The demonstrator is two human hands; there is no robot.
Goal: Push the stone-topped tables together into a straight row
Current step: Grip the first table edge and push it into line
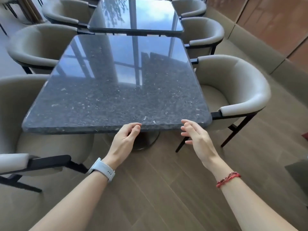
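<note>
1. The near stone-topped table (pixel 116 84) fills the middle of the view, running toward 12 o'clock from the person. Its top is dark, speckled and polished, with rounded corners, and it mirrors window frames and sky.
2. The far stone-topped table (pixel 135 14) stands at 12 o'clock beyond it, roughly in line. A thin dark gap shows between the two facing edges.
3. The left hand (pixel 124 142) is at the near table's front edge, about 6 o'clock of the top. Its fingers are loosely curled with the thumb close to them, holding nothing; whether the tips touch the stone I cannot tell.
4. The right hand (pixel 195 135) is at 5 o'clock of the top, just before the edge, its fingers spread and relaxed, holding nothing.
5. A white watch (pixel 103 169) sits on the left wrist, and a red bracelet (pixel 228 179) on the right.
6. Grey padded chairs flank both tables: one at 3 o'clock (pixel 233 90), one at 9 o'clock (pixel 21 104), and others farther back on both sides.
7. The round pedestal base (pixel 146 140) stands on a wood-plank floor (pixel 158 189).
8. Reddish wall panels (pixel 275 22) line the room at 2 o'clock.
</note>
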